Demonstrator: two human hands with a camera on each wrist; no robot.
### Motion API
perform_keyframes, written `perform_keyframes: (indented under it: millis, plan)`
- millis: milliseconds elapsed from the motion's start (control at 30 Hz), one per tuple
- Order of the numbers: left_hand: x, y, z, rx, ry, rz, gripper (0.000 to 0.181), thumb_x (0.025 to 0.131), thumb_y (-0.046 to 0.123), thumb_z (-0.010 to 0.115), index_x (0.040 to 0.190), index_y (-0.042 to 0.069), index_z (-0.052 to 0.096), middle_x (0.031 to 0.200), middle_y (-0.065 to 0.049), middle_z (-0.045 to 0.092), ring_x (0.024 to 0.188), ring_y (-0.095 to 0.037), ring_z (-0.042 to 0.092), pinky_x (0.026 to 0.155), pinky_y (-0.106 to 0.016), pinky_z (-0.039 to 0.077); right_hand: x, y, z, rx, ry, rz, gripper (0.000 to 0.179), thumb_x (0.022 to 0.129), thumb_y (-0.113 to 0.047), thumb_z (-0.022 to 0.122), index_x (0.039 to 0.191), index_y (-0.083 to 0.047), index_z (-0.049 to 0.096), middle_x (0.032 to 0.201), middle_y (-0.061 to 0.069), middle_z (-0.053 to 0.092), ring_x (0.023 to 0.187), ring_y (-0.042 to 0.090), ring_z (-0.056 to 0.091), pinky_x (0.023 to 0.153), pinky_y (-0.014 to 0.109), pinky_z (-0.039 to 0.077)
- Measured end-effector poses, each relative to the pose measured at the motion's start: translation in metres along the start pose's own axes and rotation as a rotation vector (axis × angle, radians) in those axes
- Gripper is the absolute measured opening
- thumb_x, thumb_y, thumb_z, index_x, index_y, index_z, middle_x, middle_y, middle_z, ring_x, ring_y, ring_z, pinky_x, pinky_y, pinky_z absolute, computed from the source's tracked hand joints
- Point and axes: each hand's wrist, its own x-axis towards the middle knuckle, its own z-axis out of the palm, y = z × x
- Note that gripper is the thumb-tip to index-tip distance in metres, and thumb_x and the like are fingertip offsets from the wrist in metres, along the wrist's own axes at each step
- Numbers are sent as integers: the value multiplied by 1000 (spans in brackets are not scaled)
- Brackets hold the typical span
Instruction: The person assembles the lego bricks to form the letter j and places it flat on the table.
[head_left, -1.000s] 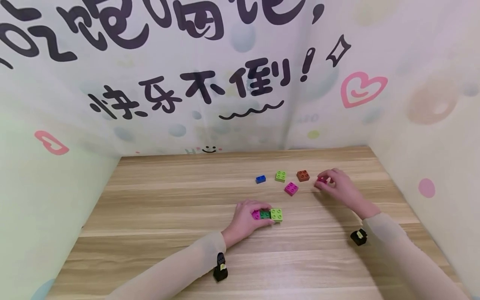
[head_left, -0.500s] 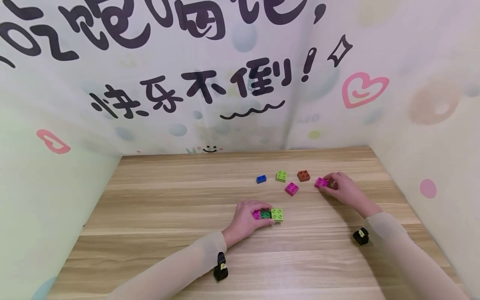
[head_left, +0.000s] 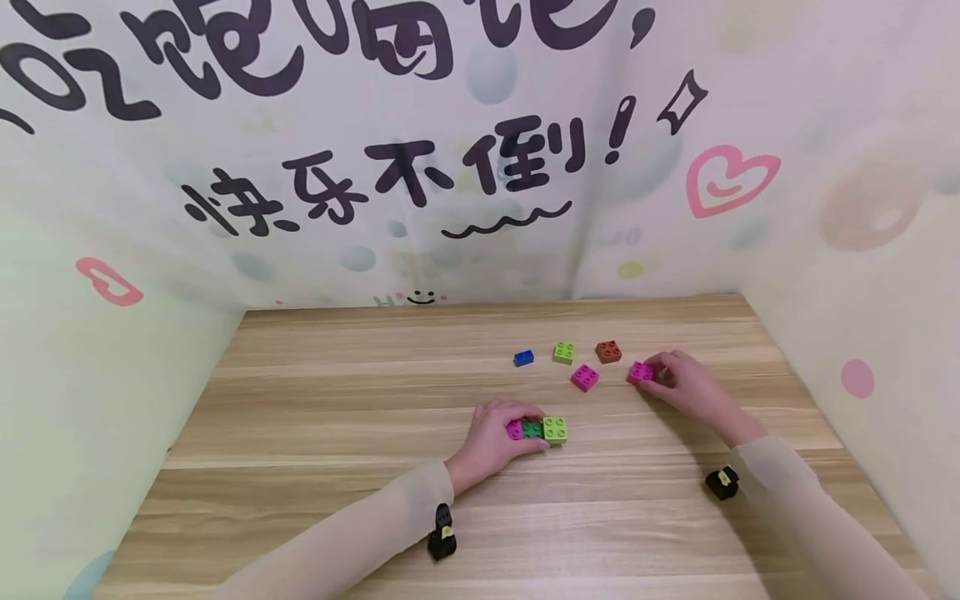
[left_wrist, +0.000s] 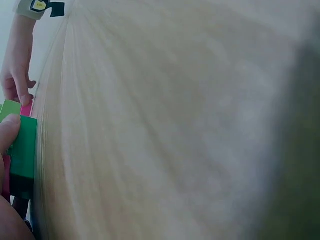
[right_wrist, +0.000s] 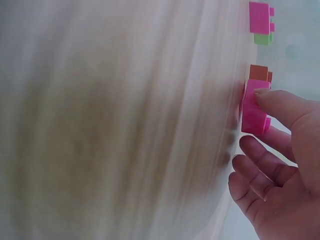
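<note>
The pink brick, pinched in the fingers of the right hand, has shifted slightly toward the left hand, suggesting it is now secured; whether it is off the table I cannot tell. The brown brick and second pink brick lie left of those fingers, unmoved. The left fingers grip the joined bricks, as a second ago.

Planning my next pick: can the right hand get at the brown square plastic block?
Probably not yet: the right hand pinches a magenta square plastic block, though the brown block sits nearby, uncovered.
</note>
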Motion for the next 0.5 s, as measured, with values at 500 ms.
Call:
perform_keyframes:
  millis: [500]
  plan:
    - [0, 1, 0, 23, -5, 5, 43, 84, 34, 88, 123, 19, 76, 127, 1, 73, 117, -21, 59, 107, -50, 33, -22, -33, 0, -15, 26, -95, 34, 94, -16, 77, 121, 3, 68, 115, 19, 70, 107, 41, 65, 94, 61, 52]
